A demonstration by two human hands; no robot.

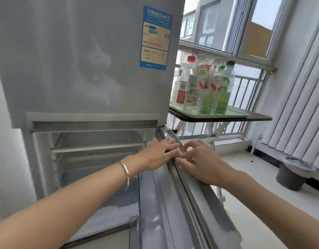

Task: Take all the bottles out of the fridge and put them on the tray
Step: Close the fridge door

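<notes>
The grey fridge [79,60] fills the left; its upper door is closed and its lower door [176,203] hangs open toward me. Inside, the lower compartment [94,159] shows bare shelves and no bottles. My left hand [159,152] lies on the top edge of the open door, fingers spread. My right hand [198,160] rests on the same edge from the outer side, fingers apart. Several plastic bottles [205,87] with red and green labels stand upright on a pale green tray [234,115] to the right of the fridge.
The tray sits on a small dark folding table [259,118] by the window railing [248,81]. A grey bin with a liner [291,175] stands on the floor at the right below a white radiator [302,97].
</notes>
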